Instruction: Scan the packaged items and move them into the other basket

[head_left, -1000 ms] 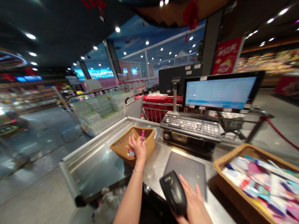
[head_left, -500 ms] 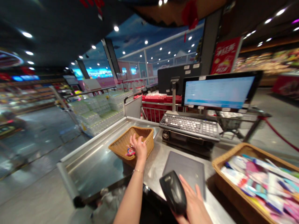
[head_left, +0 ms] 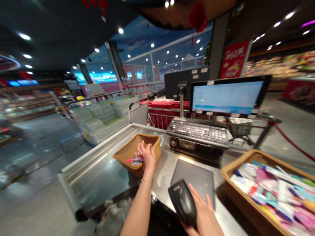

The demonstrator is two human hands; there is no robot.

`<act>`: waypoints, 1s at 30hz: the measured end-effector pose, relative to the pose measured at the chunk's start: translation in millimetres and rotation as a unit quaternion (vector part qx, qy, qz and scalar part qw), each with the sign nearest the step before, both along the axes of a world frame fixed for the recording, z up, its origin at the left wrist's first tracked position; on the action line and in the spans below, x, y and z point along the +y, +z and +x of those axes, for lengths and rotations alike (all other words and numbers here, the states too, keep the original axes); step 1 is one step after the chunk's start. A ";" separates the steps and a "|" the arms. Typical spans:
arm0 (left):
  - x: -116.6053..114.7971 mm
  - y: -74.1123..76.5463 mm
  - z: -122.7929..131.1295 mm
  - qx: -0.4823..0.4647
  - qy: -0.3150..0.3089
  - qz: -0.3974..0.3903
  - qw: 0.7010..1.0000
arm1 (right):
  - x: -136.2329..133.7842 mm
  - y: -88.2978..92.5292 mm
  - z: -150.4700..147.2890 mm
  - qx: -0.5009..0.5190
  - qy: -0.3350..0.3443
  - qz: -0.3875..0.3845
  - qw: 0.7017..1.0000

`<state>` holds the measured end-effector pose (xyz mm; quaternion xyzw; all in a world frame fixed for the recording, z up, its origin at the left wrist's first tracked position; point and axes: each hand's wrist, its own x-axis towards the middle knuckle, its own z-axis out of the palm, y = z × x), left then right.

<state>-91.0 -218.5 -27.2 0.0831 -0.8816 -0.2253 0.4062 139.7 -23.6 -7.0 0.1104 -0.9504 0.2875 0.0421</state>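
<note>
My left hand [head_left: 147, 156] reaches over a small wicker basket [head_left: 124, 151] on the metal counter, fingers apart and a little bent. Just beside it in the basket lies a small pack [head_left: 136, 161] in blue, white and pink; a thin pink piece sticks out to the left. What kind of item it is, I cannot tell, and part of it is behind the hand. My right hand [head_left: 203, 209] is wrapped round a black barcode scanner [head_left: 182, 202], held above the counter near a flat grey pad [head_left: 194, 177].
A larger wicker basket [head_left: 240, 161] full of colourful packaged goods stands at the right. Behind the pad are a keyboard [head_left: 198, 130] and a lit monitor [head_left: 225, 96]. The counter's raised metal edge [head_left: 94, 147] runs along the left.
A thin pink piece now shows beside the small pack in the basket, below my left hand. Both hands keep nearly the same places; the view has shifted slightly.
</note>
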 end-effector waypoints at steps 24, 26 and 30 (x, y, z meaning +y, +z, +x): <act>23.0 -5.2 -2.0 0.008 -0.043 -0.015 0.999 | 3.8 -2.4 3.3 0.010 -0.026 -0.005 1.000; 25.3 -7.1 -2.7 0.010 -0.051 -0.016 0.999 | 4.3 -1.9 3.8 0.009 -0.027 -0.005 1.000; 29.7 -10.4 -4.5 0.015 -0.060 -0.023 0.998 | 6.1 0.3 4.6 0.001 -0.028 -0.004 1.000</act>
